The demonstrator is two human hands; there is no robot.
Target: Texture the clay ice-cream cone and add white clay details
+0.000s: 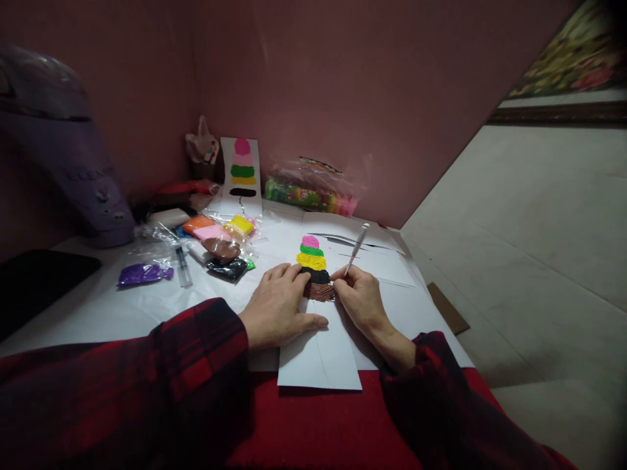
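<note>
A white paper strip (321, 365) bears a stack of clay-like bands: pink (309, 242), green (311, 250), yellow (310, 262), black (319, 277) and brown (321, 292). Across its left side lies my left hand (281, 303), fingers stretched out and fingertips by the black band. My right hand (360, 294) pinches a slim tool with a ridged pale handle (358, 245), which tilts up to the right. The fingers are at the right edge of the black and brown bands; the tool's working tip is hidden by them.
Bagged clay lies to the left, including purple (145, 275), black (228, 269) and yellow (240, 226) pieces, near a syringe-like tube (183, 266). A similar banded picture (226, 163) leans on the wall beside a pack of colored tubs (311, 194). A purple bag (73, 163) stands far left.
</note>
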